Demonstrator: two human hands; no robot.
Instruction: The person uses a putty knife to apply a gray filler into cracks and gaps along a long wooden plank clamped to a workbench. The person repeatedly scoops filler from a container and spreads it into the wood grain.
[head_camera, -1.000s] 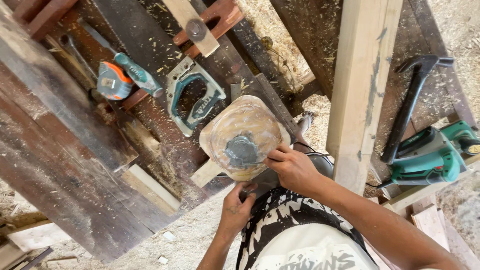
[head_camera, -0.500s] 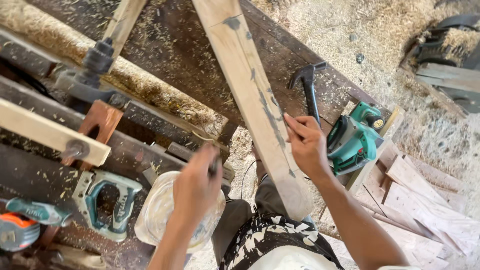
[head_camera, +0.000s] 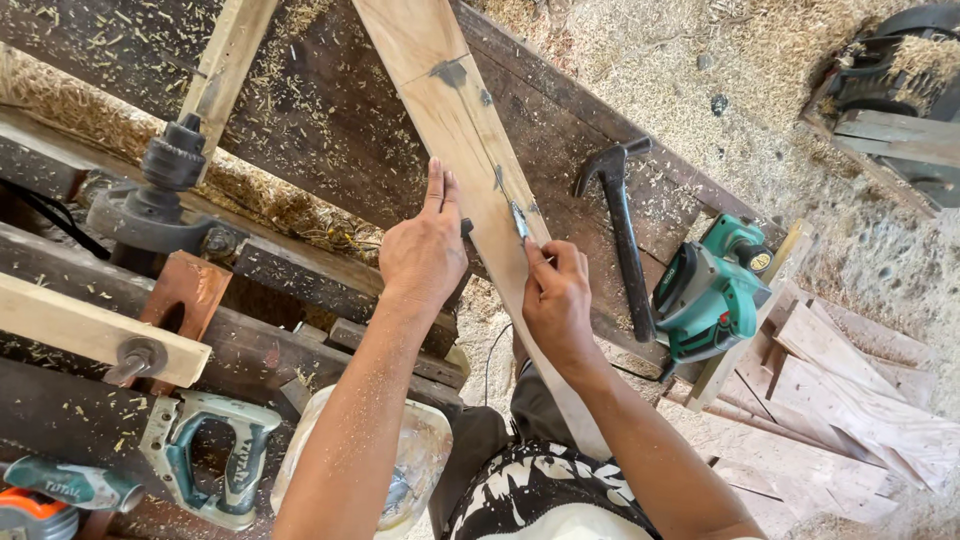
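Observation:
A long pale wooden plank (head_camera: 440, 90) runs from the top of the view down toward my lap. My left hand (head_camera: 425, 250) lies flat against the plank's left edge, fingers straight and together. My right hand (head_camera: 556, 300) pinches a small metal piece (head_camera: 519, 221) that touches the plank's face; I cannot tell what kind of piece it is. A clear plastic container (head_camera: 415, 465) sits low by my left forearm, partly hidden by it.
A black hammer (head_camera: 620, 225) and a green electric planer (head_camera: 710, 290) lie right of the plank on the dark workbench (head_camera: 330, 110). A green jigsaw (head_camera: 205, 465), a clamp (head_camera: 165, 170) and a pale batten (head_camera: 90, 330) are at left. Offcuts (head_camera: 850, 380) and sawdust cover the ground at right.
The view swung right along the bench. My left hand let go of the clear container and came up to the plank. My right hand moved to the plank's face with the metal piece.

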